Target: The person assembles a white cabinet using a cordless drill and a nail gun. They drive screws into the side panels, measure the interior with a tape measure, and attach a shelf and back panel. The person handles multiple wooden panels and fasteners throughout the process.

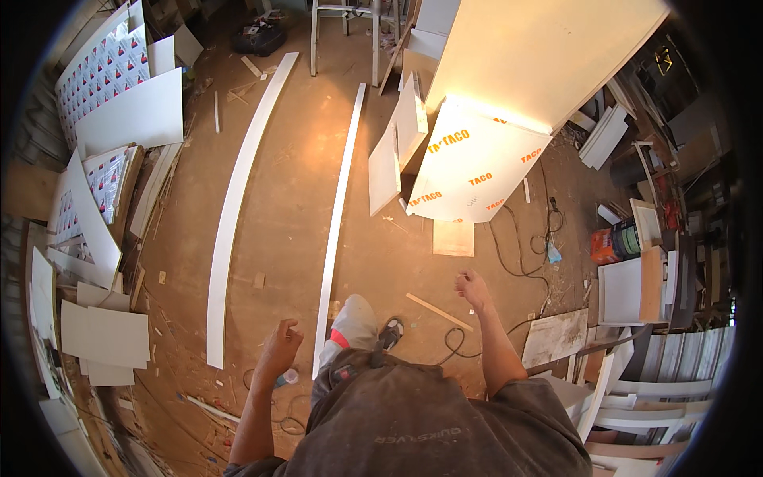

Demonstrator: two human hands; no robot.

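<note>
My left hand (280, 347) hangs over the floor beside my left leg, fingers loosely bent, with nothing visible in it. It is nearest to a long narrow white strip (342, 215), which lies on the floor and runs away from my foot. To the left lies a wider long white board (241, 199). My right hand (474, 289) is held out ahead on the right, its fingers half curled and apart, and I see nothing in it. Beneath and left of it lies a thin wooden slat (439, 311). Neither hand touches a board.
Ahead on the right stands a large white panel structure (477, 163) with orange print, beside smaller white panels (385, 171). A black cable (520, 246) winds over the floor. White sheets (131, 115) lean at the left; a ladder (346, 9) stands at the back.
</note>
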